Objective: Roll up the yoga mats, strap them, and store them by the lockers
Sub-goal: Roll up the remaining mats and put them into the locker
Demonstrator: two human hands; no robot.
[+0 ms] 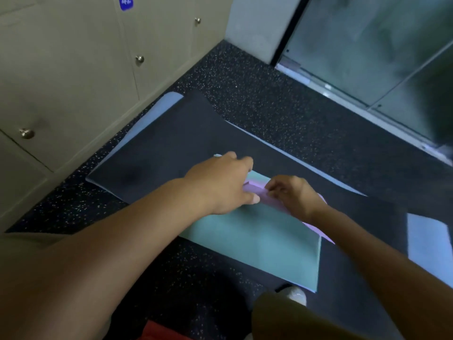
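Note:
A teal yoga mat [257, 239] with a purple underside lies across a dark grey mat [171, 148] on the speckled floor. The teal mat's far end is folded over, showing the purple side [257, 190]. My left hand [225, 185] grips that folded purple edge from the left, fingers curled over it. My right hand [291, 195] pinches the same edge from the right. The dark mat has a light blue underside, which shows at its far corner [169, 101].
Beige lockers [73, 69] with round metal knobs run along the left. A glass door [367, 45] and its metal sill stand at the right. A light blue mat corner [426, 239] lies at the right edge. My shoe [294, 295] is near the teal mat's front corner.

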